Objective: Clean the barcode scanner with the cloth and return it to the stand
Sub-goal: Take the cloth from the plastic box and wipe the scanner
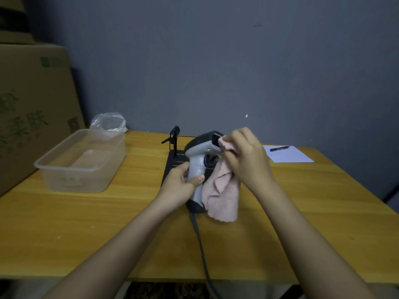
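My left hand (180, 184) grips the handle of the grey and black barcode scanner (199, 155), holding it upright above the wooden table (86, 223). My right hand (246, 156) pinches a pale pink cloth (223, 195) and presses its top corner against the scanner's dark front window. The rest of the cloth hangs down beside the handle. Behind the scanner stands the black stand (173, 145), its base partly hidden by my hands. The scanner's grey cable (201, 249) runs down off the table's near edge.
A clear plastic tub (83, 160) sits at the left, with a crumpled plastic bag (108, 123) behind it and a cardboard box (32, 100) at the far left. A sheet of paper (291, 156) with a black pen (279, 148) lies at the right.
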A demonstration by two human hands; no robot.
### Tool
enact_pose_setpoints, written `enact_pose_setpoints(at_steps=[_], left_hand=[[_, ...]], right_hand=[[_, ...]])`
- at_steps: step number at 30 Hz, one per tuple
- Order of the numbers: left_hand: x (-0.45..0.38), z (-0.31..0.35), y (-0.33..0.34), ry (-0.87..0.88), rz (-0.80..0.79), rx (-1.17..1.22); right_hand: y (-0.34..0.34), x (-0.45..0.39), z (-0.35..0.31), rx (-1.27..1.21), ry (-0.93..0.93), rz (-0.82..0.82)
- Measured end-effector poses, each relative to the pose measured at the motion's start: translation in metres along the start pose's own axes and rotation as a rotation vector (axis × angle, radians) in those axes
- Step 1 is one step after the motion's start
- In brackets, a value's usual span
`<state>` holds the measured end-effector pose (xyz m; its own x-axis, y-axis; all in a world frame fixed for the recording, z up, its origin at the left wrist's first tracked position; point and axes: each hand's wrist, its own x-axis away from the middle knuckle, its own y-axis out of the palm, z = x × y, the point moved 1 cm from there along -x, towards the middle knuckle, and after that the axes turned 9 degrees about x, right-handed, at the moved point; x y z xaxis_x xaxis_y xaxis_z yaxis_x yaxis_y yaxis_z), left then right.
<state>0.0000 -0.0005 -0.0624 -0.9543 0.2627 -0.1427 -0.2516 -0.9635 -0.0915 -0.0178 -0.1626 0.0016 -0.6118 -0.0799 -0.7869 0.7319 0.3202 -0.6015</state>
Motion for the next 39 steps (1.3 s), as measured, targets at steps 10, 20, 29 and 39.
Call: enact_pose_setpoints(at_steps=[10, 20, 29, 39], left_hand=[[0.0, -0.005, -0.001, -0.018, 0.006, 0.065], [0.0, -0.006, 0.005, -0.027, -0.064, 0.108], [0.001, -0.008, 0.001, -0.056, -0.03, 0.218], [0.003, -0.005, -0.003, -0.005, -0.025, 0.204]], right_hand=[[0.004, 0.006, 0.006, -0.01, 0.064, -0.068], [0.002, 0.003, -0.006, -0.285, 0.084, 0.125], [0.002, 0.006, 0.015, 0.047, 0.247, -0.053], [-0.001, 0.007, -0.005, 0.26, -0.039, -0.09]])
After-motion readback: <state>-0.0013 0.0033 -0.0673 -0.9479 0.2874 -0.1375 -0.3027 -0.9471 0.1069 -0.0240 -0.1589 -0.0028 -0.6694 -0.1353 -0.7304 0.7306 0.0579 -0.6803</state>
